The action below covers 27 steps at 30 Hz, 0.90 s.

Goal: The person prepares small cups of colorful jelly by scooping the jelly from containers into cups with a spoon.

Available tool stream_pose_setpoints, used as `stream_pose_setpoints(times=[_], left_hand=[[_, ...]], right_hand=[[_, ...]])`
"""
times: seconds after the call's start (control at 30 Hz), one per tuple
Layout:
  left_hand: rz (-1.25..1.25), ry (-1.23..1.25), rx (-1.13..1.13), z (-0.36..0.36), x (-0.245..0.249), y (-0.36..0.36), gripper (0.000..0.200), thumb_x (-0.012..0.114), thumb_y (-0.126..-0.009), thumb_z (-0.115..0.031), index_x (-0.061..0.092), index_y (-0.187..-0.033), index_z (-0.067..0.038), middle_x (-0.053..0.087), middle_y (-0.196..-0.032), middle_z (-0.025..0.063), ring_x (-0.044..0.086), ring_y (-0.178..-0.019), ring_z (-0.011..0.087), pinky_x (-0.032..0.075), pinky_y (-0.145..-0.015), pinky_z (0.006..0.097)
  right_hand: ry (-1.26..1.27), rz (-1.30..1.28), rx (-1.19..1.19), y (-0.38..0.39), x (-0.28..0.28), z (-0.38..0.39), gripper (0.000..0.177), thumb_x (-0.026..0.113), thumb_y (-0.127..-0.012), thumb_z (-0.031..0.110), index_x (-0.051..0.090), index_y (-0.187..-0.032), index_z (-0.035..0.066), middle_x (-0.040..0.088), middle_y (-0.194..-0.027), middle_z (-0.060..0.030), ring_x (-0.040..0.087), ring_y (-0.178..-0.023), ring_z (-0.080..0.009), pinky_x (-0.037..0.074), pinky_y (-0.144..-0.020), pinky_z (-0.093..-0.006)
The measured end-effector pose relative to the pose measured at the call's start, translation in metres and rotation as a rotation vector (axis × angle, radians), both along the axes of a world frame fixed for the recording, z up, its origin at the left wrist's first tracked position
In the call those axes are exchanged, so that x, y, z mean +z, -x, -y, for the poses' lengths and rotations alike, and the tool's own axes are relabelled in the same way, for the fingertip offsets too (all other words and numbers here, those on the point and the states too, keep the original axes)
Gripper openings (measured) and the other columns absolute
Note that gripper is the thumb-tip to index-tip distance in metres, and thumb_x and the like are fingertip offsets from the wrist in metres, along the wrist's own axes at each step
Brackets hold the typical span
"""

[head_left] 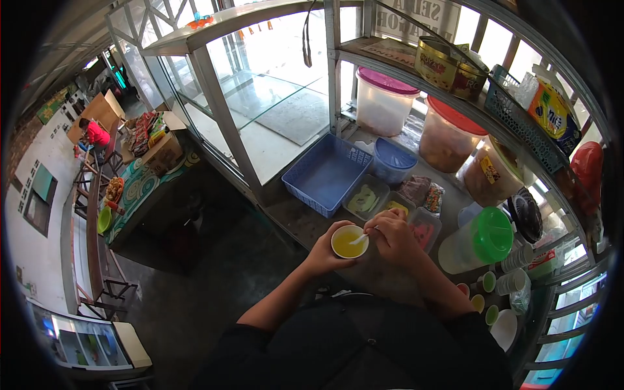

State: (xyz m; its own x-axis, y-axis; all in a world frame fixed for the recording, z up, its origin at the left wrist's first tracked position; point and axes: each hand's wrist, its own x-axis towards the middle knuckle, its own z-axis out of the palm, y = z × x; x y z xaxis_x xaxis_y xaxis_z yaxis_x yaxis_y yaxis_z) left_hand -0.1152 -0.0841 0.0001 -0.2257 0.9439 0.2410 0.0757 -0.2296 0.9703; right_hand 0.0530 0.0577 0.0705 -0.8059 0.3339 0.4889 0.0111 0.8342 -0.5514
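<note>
A small white cup with yellow liquid in it is held by my left hand, the fingers wrapped round its side. My right hand pinches a white plastic spoon, whose lower end dips into the liquid. Just beyond my hands stand open clear containers, one with pale green pieces, one with yellow contents partly behind my right hand, and one with red pieces.
A blue basket and a blue-lidded tub stand behind. To the right are a green-lidded container, several small cups and stacked cups. Large lidded tubs line the back below a shelf. A person in red sits far left.
</note>
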Motion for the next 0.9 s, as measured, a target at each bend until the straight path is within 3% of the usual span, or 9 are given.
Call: stream_pose_setpoints(times=[0.13,0.33,0.67,0.83,0.9], left_hand=[[-0.055,0.018,-0.002,0.004,0.007,0.008,0.081,0.092,-0.070,-0.021,0.049,-0.136,-0.006,0.063,-0.125,0.0075,0.060,-0.118,0.0164,0.047,-0.103,0.0328],[-0.056,0.016,-0.030,0.002,0.003,0.025,0.087,0.094,-0.068,-0.021,0.047,-0.139,-0.006,0.061,-0.128,0.0067,0.058,-0.121,0.0170,0.045,-0.104,0.0341],[-0.165,-0.046,0.000,-0.001,0.022,0.028,0.082,0.094,-0.067,-0.022,0.051,-0.134,-0.005,0.065,-0.120,0.0081,0.063,-0.113,0.0171,0.049,-0.099,0.0340],[-0.189,-0.055,0.023,-0.005,0.021,0.027,0.079,0.093,-0.066,-0.022,0.052,-0.132,-0.005,0.067,-0.117,0.0085,0.065,-0.110,0.0176,0.051,-0.096,0.0337],[-0.193,-0.062,0.059,-0.005,0.025,0.025,0.075,0.092,-0.068,-0.021,0.053,-0.130,-0.005,0.068,-0.116,0.0091,0.066,-0.109,0.0182,0.052,-0.096,0.0333]], right_hand=[[-0.052,-0.037,-0.016,0.011,0.005,0.001,0.005,0.065,-0.091,0.008,0.069,-0.092,0.010,0.073,-0.089,-0.0019,0.068,-0.092,-0.0209,0.035,-0.095,-0.0426],[0.109,-0.055,0.010,0.017,-0.008,0.003,0.005,0.064,-0.093,0.008,0.068,-0.093,0.010,0.072,-0.089,-0.0015,0.067,-0.093,-0.0203,0.035,-0.095,-0.0419],[-0.057,-0.108,-0.063,0.012,0.027,0.000,0.003,0.067,-0.092,0.012,0.070,-0.094,0.012,0.072,-0.087,-0.0008,0.066,-0.088,-0.0185,0.034,-0.090,-0.0404],[-0.153,-0.065,-0.066,0.014,0.016,0.007,0.007,0.069,-0.089,0.010,0.072,-0.095,0.013,0.072,-0.083,0.0008,0.066,-0.088,-0.0172,0.034,-0.087,-0.0396],[-0.081,-0.063,-0.078,0.012,0.009,0.008,0.009,0.069,-0.089,0.009,0.072,-0.096,0.013,0.073,-0.085,0.0010,0.067,-0.088,-0.0178,0.033,-0.088,-0.0398]])
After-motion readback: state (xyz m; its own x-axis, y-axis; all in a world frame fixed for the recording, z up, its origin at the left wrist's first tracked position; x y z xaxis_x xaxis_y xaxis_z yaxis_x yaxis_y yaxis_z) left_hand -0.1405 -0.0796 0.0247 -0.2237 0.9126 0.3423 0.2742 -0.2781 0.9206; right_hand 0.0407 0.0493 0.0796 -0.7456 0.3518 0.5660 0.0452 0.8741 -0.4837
